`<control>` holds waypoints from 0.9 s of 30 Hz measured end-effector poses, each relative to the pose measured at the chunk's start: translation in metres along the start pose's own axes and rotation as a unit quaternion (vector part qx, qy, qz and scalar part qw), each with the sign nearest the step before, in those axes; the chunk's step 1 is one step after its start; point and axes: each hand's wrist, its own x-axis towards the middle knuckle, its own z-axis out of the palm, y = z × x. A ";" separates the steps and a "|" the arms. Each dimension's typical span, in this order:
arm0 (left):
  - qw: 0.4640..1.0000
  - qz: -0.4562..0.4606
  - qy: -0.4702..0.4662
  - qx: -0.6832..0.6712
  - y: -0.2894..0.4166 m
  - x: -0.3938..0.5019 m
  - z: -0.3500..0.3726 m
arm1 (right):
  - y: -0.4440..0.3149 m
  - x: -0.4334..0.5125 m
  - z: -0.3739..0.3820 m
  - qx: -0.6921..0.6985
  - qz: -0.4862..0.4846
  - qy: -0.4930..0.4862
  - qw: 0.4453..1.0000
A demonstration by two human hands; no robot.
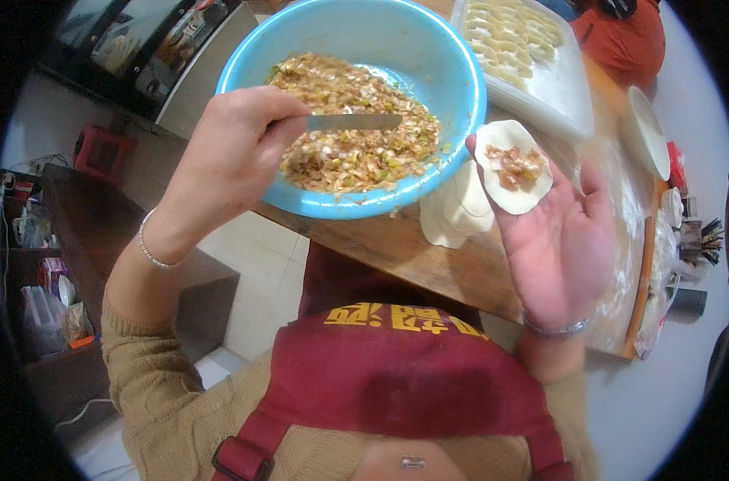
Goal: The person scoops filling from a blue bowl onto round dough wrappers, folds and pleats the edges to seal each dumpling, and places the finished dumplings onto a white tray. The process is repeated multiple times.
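My left hand is closed around a flat metal spreader or blunt knife, its blade over chopped filling in a large light-blue plastic basin. Palm up, my right hand supports a round dough wrapper on its fingers. A small mound of meat filling lies in the middle of that wrapper. Between the basin and my right hand, a stack of dough wrappers sits on the wooden table. The basin stands by the table's near edge.
Rows of dumplings lie in a white plastic tray beyond my right hand. Farther right are a white bowl, a wooden rolling pin and plastic bags. Flour dusts the right of the table. A dark cabinet stands at left.
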 end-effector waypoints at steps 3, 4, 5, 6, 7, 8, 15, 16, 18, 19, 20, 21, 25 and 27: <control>0.998 0.047 0.017 0.026 0.000 0.006 0.008 | -0.001 0.001 -0.003 -0.004 -0.001 0.009 1.000; 0.998 0.048 0.013 0.036 0.000 0.007 0.009 | -0.001 0.001 -0.003 -0.007 -0.001 0.013 1.000; 0.998 0.049 0.005 0.028 0.001 0.007 0.010 | -0.001 0.001 -0.003 -0.011 -0.001 0.016 1.000; 0.999 0.037 -0.010 0.024 0.001 0.007 0.010 | -0.001 0.001 -0.004 -0.018 -0.001 0.021 1.000; 0.999 0.022 -0.023 0.021 0.001 0.007 0.009 | -0.002 0.000 -0.004 -0.024 -0.002 0.025 0.999; 0.999 0.028 -0.017 0.031 0.001 0.007 0.009 | -0.001 0.001 -0.004 -0.030 -0.003 0.030 0.999; 0.997 0.059 0.013 0.047 0.004 0.008 0.009 | -0.003 0.001 -0.005 -0.039 -0.002 0.029 0.999; 0.997 0.046 0.010 0.057 0.004 0.009 0.009 | -0.003 0.001 -0.005 -0.041 -0.004 0.032 0.999; 0.999 0.044 -0.007 0.029 0.007 0.009 0.008 | -0.003 0.001 -0.005 -0.036 -0.005 0.028 0.999; 0.999 0.035 -0.021 0.017 0.008 0.009 0.007 | -0.003 0.000 -0.005 -0.030 -0.004 0.021 0.999; 0.999 0.014 -0.026 0.014 0.009 0.010 0.005 | -0.003 0.000 -0.005 -0.022 -0.004 0.022 1.000; 0.999 -0.006 -0.032 0.010 0.010 0.011 0.004 | -0.003 0.000 -0.005 -0.023 -0.001 0.014 1.000; 0.984 -0.137 -0.089 -0.066 0.009 0.014 0.001 | -0.002 0.000 -0.003 -0.023 0.002 0.023 0.999; 0.971 -0.179 -0.082 -0.134 0.007 0.015 0.004 | -0.001 0.000 -0.003 -0.024 0.003 0.026 0.999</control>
